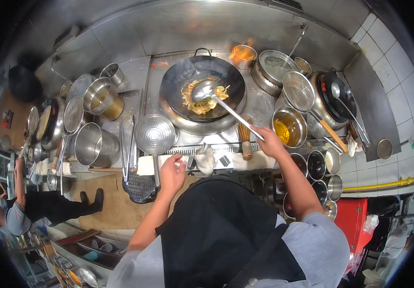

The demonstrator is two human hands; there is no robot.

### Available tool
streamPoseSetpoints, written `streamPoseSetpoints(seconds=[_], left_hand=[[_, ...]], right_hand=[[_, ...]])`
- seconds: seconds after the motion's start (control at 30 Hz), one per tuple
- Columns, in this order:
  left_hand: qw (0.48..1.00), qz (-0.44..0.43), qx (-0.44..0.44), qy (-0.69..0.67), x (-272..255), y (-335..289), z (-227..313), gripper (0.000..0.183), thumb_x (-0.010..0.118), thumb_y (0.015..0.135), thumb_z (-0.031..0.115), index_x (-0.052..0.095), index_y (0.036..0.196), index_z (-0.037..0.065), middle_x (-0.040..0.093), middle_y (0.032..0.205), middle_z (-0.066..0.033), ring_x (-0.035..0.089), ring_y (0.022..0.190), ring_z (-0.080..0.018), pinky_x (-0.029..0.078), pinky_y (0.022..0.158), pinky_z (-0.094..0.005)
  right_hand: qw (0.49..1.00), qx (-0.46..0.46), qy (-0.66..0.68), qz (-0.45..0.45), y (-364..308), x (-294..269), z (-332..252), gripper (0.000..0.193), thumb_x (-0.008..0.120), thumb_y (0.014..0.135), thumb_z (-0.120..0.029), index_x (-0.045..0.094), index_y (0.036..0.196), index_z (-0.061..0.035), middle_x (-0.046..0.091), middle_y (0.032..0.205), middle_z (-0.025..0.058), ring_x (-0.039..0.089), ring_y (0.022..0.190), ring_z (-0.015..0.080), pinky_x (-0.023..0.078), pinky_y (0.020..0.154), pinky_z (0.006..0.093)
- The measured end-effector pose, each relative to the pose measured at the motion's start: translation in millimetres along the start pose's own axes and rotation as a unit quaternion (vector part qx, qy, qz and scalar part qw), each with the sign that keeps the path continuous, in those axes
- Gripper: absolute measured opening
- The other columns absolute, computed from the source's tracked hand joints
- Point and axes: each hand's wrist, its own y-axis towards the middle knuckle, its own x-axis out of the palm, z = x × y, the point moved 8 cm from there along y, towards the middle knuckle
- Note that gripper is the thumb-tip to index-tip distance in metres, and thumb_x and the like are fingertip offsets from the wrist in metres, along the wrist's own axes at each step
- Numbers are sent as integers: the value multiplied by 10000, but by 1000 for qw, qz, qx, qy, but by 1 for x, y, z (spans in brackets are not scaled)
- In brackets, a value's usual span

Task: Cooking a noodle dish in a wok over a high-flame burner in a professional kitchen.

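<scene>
My right hand (268, 141) is closed around the long handle of a steel ladle (203, 90). Its bowl rests in a black wok (171, 91), over a heap of yellowish, noodle-like food (200, 106) with orange and green bits. The ladle hides part of the food. My left hand (173, 173) is empty, fingers loosely apart, at the front edge of the stove. Close to it are the handle of a perforated skimmer (154, 134) and a crumpled grey-white cloth (204, 159). A bamboo brush (246, 144) stands left of my right hand.
Right of the wok are a pot of yellow oil (288, 126), a wire strainer (298, 91) and a lidded pot (276, 66). An orange glow surrounds a small pot (243, 56) behind. Steel pots (97, 145) crowd the left. Another person (34, 211) works far left.
</scene>
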Motion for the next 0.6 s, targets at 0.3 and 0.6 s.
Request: streamPoseSetpoints(seconds=[0.3,0.6], left_hand=[[953,-71,233,179,92,131,76,253,639,932,174,686,1113,2,664,1079,-219,608,1050,-418,491,951,-489],[955,-57,236,171,65,78,110,144,653,900,157,721,874,32,652,868,-182,615,903,-401,503,809,-493]], right_hand=[[946,110,303,38,-74,38,-19,685,608,909,43,421,1548,-119,654,1147,93,619,1042,169,503,946,319],[899,181,340,-207,-131,-41,-102,689,584,921,56,411,1560,-135,620,1053,30,562,761,80,501,664,230]])
